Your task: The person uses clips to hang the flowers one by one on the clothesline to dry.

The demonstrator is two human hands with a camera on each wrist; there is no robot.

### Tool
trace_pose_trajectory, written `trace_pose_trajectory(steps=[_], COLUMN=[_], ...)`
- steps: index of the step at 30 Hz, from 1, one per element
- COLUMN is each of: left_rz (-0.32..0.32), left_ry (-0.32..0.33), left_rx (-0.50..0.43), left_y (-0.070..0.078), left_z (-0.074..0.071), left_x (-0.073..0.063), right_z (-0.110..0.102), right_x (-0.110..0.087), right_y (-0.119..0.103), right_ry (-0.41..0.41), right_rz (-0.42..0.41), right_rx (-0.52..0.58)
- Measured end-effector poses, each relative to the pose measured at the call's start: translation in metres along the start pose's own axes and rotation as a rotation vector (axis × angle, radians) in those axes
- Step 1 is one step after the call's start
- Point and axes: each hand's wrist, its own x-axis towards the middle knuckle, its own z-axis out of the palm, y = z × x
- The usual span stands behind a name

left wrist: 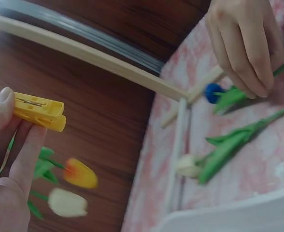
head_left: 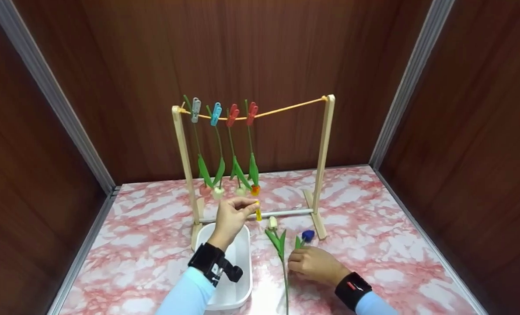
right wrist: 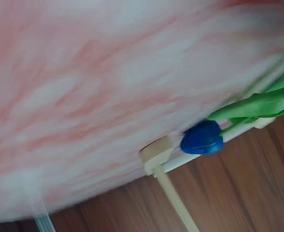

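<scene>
My left hand (head_left: 232,218) pinches a yellow clothespin (head_left: 258,211) between thumb and fingers, above the white tub. In the left wrist view the clothespin (left wrist: 40,111) points away from the fingertips. Low over the table at the right, my right hand (head_left: 314,264) has its fingers curled at the stem and leaf of a blue tulip (head_left: 308,236). The right wrist view shows the blue bloom (right wrist: 202,137) and green leaf (right wrist: 258,106), but not the fingers. Left of that hand lies a white tulip (head_left: 273,223), its long stem running toward me.
A wooden rack (head_left: 324,153) carries an orange cord (head_left: 292,106). Several tulips hang bloom-down from it by a grey clothespin (head_left: 195,110), a blue one (head_left: 216,114) and two red ones (head_left: 252,113). The white tub (head_left: 247,280) stands below my left forearm. Wooden walls enclose the table.
</scene>
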Motion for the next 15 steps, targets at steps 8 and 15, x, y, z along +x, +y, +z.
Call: trace_pose_trajectory(steps=[8, 15], left_rz=[0.156, 0.282], left_ry=[-0.057, -0.112], left_rx=[0.055, 0.136], left_y=[0.057, 0.128], left_z=[0.001, 0.002], left_x=[0.011, 0.034], right_z=[-0.038, -0.063], right_x=[0.028, 0.048], right_y=[0.012, 0.031], right_ry=[0.257, 0.452], right_rz=[0.242, 0.405], right_rx=[0.471, 0.653])
